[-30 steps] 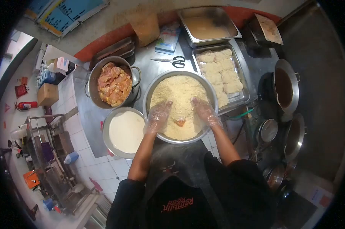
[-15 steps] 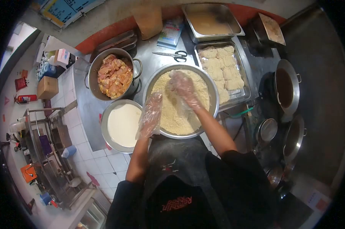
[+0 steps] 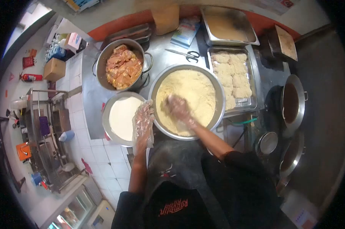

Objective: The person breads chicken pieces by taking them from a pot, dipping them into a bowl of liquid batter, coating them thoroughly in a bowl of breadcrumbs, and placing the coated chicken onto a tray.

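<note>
Crumb bowl point(image 3: 220, 101) left of tray point(image 3: 243, 103), scissors point(image 3: 186, 55) behind bowl

Black sleeves point(image 3: 239, 164), clear plastic gloves point(image 3: 143, 121)

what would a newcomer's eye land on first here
Probably the metal bowl of pale crumbs at the centre, with the gloved right hand within its rim. Next, the raw meat in the two-handled pot at upper left, then the tray of crumb-coated pieces at upper right.

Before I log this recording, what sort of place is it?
Probably a commercial kitchen: a large pot of raw-looking meat, a wide bowl of crumbs and a metal tray of crumb-coated pieces all point that way.
</note>
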Tool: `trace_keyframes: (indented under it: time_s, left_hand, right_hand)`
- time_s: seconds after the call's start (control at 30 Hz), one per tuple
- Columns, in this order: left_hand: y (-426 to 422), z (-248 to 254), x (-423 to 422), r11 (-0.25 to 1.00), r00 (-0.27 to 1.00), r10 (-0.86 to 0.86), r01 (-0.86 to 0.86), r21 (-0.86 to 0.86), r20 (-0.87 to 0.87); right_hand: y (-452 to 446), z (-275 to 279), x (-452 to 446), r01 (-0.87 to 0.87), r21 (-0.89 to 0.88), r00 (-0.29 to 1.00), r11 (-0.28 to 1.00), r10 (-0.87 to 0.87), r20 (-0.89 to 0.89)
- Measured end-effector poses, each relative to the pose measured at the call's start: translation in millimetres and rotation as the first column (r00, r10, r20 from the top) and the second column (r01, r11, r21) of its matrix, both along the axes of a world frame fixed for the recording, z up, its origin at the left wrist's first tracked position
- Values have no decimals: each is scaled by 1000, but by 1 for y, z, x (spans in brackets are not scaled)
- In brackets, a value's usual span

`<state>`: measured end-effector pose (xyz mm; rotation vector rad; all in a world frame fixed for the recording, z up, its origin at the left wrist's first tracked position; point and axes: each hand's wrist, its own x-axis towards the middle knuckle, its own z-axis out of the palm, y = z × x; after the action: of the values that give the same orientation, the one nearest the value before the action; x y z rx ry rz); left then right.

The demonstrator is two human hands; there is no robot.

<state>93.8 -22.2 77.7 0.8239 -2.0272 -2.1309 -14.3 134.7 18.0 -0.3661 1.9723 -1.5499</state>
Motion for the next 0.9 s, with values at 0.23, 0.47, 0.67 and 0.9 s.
trace_keyframes:
  time_s: [0.23, 0.47, 0.67, 0.9]
  left_hand:
    - [31, -42, -1, 862, 980, -201, 170, -478, -12]
    - [74, -43, -40, 808, 936, -256, 344, -478, 240]
    - [91, -40, -67, 752, 887, -308, 449, -483, 344]
    - [67, -22, -68, 908, 926, -343, 369, -199, 155]
  right_hand:
    - [27, 7, -71, 344, -458, 742, 820, 62, 668]
    - [48, 21, -107, 599, -408, 731, 689, -262, 630]
    - [62, 28, -144, -443, 592, 748, 673, 641, -170]
    - [99, 4, -160, -483, 297, 841, 824, 531, -106]
